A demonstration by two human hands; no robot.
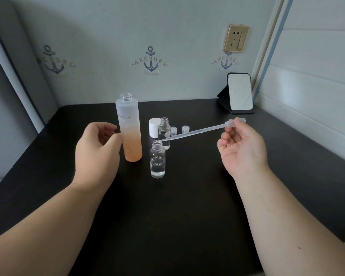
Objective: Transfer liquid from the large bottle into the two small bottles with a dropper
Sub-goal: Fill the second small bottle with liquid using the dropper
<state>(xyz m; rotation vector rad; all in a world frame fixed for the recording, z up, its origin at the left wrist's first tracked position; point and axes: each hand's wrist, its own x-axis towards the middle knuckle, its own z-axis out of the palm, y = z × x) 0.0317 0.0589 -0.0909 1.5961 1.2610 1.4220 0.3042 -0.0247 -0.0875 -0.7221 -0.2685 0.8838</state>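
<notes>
The large frosted bottle (130, 128) stands uncapped on the black table, its lower half peach-coloured. My left hand (99, 149) is just left of it, fingers loosely curled, fingertips at its side and holding nothing. Two small clear glass bottles stand open: the near one (157, 160) has a little clear liquid at the bottom, the far one (164, 133) is behind it. My right hand (241, 147) pinches the bulb of a clear plastic dropper (199, 130). The dropper slants down to the left, its tip right over the near bottle's mouth.
A white cap (154, 127) and two small clear caps (173, 130) (185, 129) stand behind the small bottles. A folding mirror (239, 92) leans at the back right by the wall. The black table (177, 206) runs from my forearms to the wall.
</notes>
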